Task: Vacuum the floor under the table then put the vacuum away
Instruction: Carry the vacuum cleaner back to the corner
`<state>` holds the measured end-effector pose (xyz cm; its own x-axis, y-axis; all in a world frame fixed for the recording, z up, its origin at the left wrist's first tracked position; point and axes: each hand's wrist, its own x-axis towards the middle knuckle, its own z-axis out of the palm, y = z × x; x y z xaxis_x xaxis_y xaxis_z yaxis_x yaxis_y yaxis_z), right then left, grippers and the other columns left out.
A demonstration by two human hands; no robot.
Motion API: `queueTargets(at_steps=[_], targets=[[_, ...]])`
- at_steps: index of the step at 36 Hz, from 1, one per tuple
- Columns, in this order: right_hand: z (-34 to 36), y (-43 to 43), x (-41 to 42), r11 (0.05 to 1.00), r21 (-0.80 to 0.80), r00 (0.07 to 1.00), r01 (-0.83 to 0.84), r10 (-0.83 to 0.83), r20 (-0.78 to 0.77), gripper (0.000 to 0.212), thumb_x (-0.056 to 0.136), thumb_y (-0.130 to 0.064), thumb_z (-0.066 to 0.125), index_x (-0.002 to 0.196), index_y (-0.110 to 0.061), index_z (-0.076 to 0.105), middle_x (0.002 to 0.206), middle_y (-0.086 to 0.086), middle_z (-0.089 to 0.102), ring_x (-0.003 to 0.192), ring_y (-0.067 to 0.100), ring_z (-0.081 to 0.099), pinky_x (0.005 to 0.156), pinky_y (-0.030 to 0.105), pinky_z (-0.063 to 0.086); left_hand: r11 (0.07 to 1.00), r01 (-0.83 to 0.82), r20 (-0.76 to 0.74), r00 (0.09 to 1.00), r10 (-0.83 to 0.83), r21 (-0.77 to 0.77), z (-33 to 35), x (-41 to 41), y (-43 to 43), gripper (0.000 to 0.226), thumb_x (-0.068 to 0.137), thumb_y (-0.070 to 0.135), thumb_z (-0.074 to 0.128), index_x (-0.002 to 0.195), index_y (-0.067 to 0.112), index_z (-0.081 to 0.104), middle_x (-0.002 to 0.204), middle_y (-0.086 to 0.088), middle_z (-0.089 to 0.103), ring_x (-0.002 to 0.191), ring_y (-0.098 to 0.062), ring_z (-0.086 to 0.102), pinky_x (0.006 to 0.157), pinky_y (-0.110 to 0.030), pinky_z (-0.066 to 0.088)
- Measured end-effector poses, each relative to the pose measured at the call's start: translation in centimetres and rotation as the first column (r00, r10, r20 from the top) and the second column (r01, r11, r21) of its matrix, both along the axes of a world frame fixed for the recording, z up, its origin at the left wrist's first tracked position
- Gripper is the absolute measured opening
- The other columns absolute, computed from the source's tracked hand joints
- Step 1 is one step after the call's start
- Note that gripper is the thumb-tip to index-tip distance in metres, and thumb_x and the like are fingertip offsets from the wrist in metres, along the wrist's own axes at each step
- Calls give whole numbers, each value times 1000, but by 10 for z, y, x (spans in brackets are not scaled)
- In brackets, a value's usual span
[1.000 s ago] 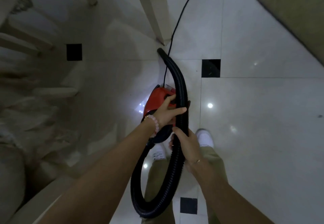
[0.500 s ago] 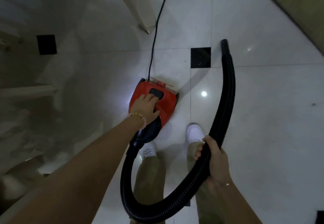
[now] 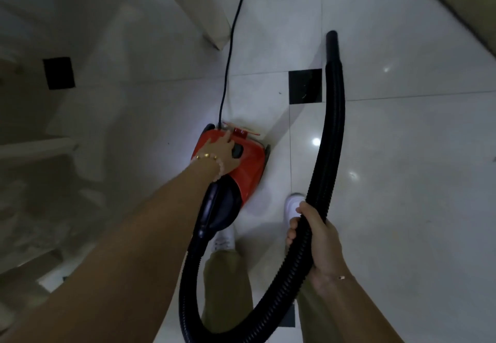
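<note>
One table leg [image 3: 206, 7] ahead; left hand [image 3: 220, 154] flat on vacuum [image 3: 249, 165], right hand [image 3: 319, 238] gripping hose [image 3: 332, 133].

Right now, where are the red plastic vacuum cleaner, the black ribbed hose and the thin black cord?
Red plastic vacuum cleaner [image 3: 252, 165]: head view, its top shell.
Black ribbed hose [image 3: 332, 138]: head view, its upright middle stretch.
Thin black cord [image 3: 227, 66]: head view, midway along it.

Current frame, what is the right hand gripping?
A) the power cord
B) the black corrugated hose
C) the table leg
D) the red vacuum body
B: the right hand is curled round the black corrugated hose, while the left hand rests on the red vacuum body.
</note>
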<state>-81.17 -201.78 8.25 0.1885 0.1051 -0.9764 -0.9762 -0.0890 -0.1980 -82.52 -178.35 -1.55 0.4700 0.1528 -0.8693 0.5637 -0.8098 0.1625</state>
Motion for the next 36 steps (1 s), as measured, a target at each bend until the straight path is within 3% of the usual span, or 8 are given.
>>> queueTargets(at_steps=[5,11,16,21,24,27,31,36], targets=[[9,-6,-3,1000,-6,1000,12,-12,7,22,85,-26,65,81,-6,59,58,6,55,48,17,51,48,27,43,943,-332,68,941,332,-19,20,-63,-32,65,91,15,51,150,14,23,159,-6,18,137,-30,36,111,-37,35],[24,-4,-1,1000,-30,999,-7,8,36,18,84,-28,67,82,-10,64,59,5,58,50,18,53,52,30,44,695,-718,61,693,719,-38,42,-86,-66,79,92,-2,46,150,37,10,141,-13,39,131,-34,41,111,-45,36],[62,-1,21,1000,2,999,-22,22,34,20,86,-27,65,88,-8,58,61,7,52,48,17,48,47,25,43,642,-760,-61,649,758,-105,61,-56,-50,75,93,4,50,152,28,10,149,-21,35,134,-37,39,111,-44,37],[128,-11,83,997,66,997,-43,38,73,21,88,-27,62,84,-8,55,61,6,48,45,14,46,40,20,43,630,-759,7,638,770,-164,127,-12,-63,66,92,4,52,150,17,24,142,-18,45,131,-36,43,111,-44,37],[189,-32,124,991,125,997,-51,44,65,24,89,-31,60,83,-8,54,60,4,50,44,12,48,42,20,46,552,-817,47,553,832,-166,193,9,-68,44,90,7,58,132,2,48,105,-18,65,95,-33,64,85,-36,54],[236,-51,153,982,178,998,-64,59,31,26,89,-31,60,88,-7,52,58,3,49,41,10,47,39,18,45,481,-852,44,483,874,-208,256,31,-71,18,90,6,59,104,-5,60,65,-6,56,55,-17,53,44,-14,45],[329,-76,194,961,229,987,-153,137,86,24,89,-29,59,88,-6,54,59,4,48,39,9,46,36,17,42,244,-898,-8,265,964,-366,362,65,-94,21,92,6,57,71,4,56,60,-8,51,38,-12,52,38,-17,45],[434,-101,247,946,147,914,-290,228,337,20,88,-25,62,91,-6,56,64,6,54,44,11,49,37,19,45,-50,-837,-103,8,995,-545,449,102,-123,26,92,7,55,66,6,55,45,-4,52,38,-16,50,44,-22,45]])
